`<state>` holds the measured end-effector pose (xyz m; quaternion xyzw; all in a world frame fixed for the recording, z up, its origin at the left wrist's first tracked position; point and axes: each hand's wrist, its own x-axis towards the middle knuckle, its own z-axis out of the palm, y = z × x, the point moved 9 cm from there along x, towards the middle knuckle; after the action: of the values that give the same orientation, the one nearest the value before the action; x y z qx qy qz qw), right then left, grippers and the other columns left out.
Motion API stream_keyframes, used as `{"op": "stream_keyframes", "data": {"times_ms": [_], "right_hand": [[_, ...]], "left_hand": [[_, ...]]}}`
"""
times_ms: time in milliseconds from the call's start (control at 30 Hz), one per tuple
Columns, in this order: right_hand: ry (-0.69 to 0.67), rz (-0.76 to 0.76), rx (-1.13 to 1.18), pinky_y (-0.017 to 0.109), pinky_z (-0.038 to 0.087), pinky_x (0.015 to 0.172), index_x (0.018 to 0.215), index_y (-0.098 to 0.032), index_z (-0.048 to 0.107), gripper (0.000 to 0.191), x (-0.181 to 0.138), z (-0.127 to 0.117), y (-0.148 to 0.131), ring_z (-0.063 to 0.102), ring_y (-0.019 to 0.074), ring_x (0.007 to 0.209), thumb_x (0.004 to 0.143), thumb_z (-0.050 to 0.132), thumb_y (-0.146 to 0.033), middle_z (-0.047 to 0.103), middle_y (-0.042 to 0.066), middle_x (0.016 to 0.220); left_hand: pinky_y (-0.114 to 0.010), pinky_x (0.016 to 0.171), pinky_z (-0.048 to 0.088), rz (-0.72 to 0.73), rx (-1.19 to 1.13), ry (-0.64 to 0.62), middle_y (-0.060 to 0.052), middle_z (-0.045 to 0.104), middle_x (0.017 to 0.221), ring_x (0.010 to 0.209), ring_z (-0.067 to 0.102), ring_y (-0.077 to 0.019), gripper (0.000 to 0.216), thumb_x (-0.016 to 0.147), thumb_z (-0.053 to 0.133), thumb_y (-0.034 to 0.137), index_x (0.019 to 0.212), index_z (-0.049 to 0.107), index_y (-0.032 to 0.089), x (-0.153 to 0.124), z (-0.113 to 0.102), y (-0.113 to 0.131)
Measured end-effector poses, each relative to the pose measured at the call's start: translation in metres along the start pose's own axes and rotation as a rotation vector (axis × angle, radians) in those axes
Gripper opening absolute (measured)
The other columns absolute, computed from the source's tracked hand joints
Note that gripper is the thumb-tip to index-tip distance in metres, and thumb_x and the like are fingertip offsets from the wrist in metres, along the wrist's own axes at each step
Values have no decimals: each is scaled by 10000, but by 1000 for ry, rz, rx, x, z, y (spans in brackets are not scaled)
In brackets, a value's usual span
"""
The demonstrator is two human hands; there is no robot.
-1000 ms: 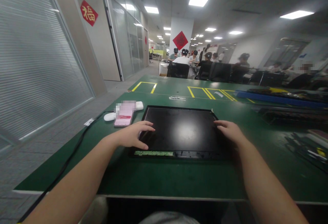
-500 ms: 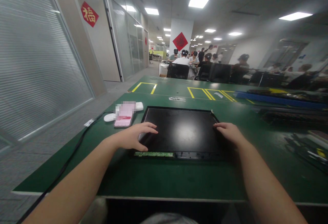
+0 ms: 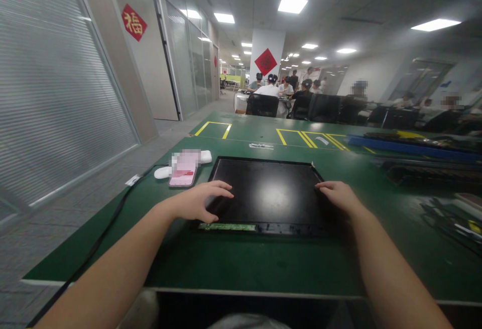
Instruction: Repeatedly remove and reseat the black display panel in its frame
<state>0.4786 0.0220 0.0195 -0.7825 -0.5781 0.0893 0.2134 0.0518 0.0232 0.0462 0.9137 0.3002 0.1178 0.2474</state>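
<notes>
A flat black screen panel [image 3: 269, 191] lies on the green table [image 3: 241, 263], with a strip of green circuit board showing along its near edge. My left hand [image 3: 201, 201] grips the panel's left edge, fingers curled over the top and thumb at the side. My right hand [image 3: 339, 196] holds the right edge the same way.
A pink phone [image 3: 184, 171] and a white charger block [image 3: 162, 172] with a black cable lie left of the panel. Dark trays and parts [image 3: 433, 173] crowd the table's right side. Yellow taped boxes [image 3: 301, 136] mark the far surface. Several people sit at tables beyond.
Both hands stay on the panel's side edges; the left fingers reach slightly further over the top. The view shifted a little.
</notes>
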Motion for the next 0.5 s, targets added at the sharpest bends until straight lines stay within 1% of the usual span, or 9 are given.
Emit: {"op": "stream_keyframes", "data": {"times_ms": [100, 167, 233, 300, 367, 433, 500], "right_hand": [[5, 5, 13, 307, 491, 918, 910, -274, 817, 252, 0, 0, 2, 679, 244, 1027, 794, 595, -253, 773, 14, 1009], [9, 3, 9, 307, 487, 926, 926, -270, 814, 260, 0, 1, 2, 676, 244, 1037, 796, 589, -257, 772, 14, 1014], [14, 0, 5, 308, 486, 933, 949, -267, 810, 274, 0, 0, 1, 674, 241, 1045, 806, 577, -265, 770, 15, 1030], [29, 1, 11, 313, 487, 932, 964, -263, 808, 284, -1, -2, -1, 674, 240, 1046, 815, 566, -277, 766, 20, 1050], [56, 11, 23, 318, 489, 926, 970, -258, 806, 288, -2, -7, -1, 673, 242, 1044, 817, 564, -286, 765, 26, 1055], [98, 39, 25, 324, 491, 911, 972, -253, 805, 290, -4, -14, 1, 672, 249, 1035, 812, 566, -291, 767, 33, 1038], [134, 84, 29, 330, 496, 887, 967, -248, 806, 292, -5, -19, 5, 675, 254, 1008, 805, 567, -295, 769, 44, 1012]], "left_hand": [[-404, 1130, 382, -7, 3, 12, -56, 531, 1479, 1343, 509, -300, 627, 681, 779, 284, 1295, 652, 300, 0, -2, -2], [-411, 1122, 392, -30, 13, 27, -69, 536, 1474, 1340, 510, -308, 605, 699, 783, 365, 1287, 659, 292, 0, -3, -5], [-423, 1116, 399, -74, 45, 53, -93, 533, 1474, 1340, 509, -319, 565, 740, 748, 453, 1270, 673, 270, 1, -5, -11], [-446, 1117, 397, -131, 93, 99, -131, 526, 1474, 1342, 504, -330, 538, 799, 674, 497, 1269, 676, 234, 2, -7, -19], [-476, 1123, 387, -185, 144, 165, -165, 533, 1461, 1344, 499, -340, 528, 845, 602, 489, 1278, 668, 195, 3, -11, -29], [-498, 1126, 382, -227, 185, 238, -168, 568, 1428, 1331, 509, -350, 498, 849, 570, 460, 1251, 680, 186, 4, -16, -38], [-492, 1127, 387, -254, 202, 258, -154, 603, 1395, 1315, 528, -340, 475, 843, 553, 417, 1238, 686, 189, 5, -17, -44]]}}
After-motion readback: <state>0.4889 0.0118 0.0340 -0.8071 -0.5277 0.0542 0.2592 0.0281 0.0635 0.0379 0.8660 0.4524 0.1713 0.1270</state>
